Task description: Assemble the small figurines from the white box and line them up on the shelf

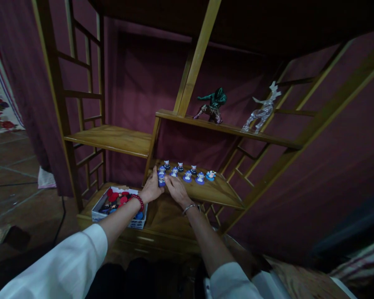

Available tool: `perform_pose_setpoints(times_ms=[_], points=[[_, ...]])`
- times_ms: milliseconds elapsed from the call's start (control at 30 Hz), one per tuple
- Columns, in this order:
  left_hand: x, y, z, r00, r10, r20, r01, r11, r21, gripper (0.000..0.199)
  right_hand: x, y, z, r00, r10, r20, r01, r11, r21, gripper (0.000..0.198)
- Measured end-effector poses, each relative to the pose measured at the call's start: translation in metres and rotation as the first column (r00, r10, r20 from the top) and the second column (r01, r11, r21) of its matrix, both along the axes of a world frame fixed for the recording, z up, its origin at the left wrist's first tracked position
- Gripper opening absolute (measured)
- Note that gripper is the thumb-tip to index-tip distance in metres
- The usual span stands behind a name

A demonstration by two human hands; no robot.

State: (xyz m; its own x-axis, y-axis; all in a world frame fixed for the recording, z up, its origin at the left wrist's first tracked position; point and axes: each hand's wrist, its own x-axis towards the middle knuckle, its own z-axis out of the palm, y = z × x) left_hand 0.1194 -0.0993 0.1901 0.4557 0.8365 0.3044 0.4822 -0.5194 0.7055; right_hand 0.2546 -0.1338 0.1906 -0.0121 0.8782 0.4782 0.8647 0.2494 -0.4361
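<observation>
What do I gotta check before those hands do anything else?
1. Small purple-and-white figurine between the hands, upright: ok.
2. Left hand and right hand, both close beside it: ok.
3. Firm grip: cannot tell.
4. Its base flat on the brown wooden shelf: cannot tell, fingers are in the way.
5. Clear, shiny deer statue standing up, away from both hands: ok.

Single head-worn camera, looking forward and down past both forearms, near wooden shelf unit.
</observation>
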Motion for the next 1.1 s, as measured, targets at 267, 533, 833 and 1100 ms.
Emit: perform_pose_setpoints(times_ms=[267, 533, 833, 1100], points=[[0.003, 0.005, 0.000, 1.000, 0.005, -0.022, -0.005, 1.000, 0.004, 0.092, 0.000, -0.002, 0.002, 1.000, -0.006, 0.011, 0.006, 0.999, -0.040, 0.049], [0.004, 0.005, 0.006, 0.998, 0.009, -0.061, -0.010, 1.000, -0.002, 0.089, -0.005, -0.004, 0.005, 0.999, -0.020, 0.044, 0.023, 0.998, -0.066, 0.049], [0.005, 0.005, 0.009, 0.998, 0.020, -0.062, -0.023, 0.999, -0.034, 0.085, -0.008, -0.004, 0.006, 0.996, -0.029, 0.084, 0.033, 0.999, -0.039, 0.049], [0.003, 0.000, 0.009, 1.000, 0.015, -0.013, -0.016, 1.000, -0.009, 0.085, -0.008, -0.004, 0.001, 0.993, -0.058, 0.100, 0.057, 0.998, 0.013, 0.047]])
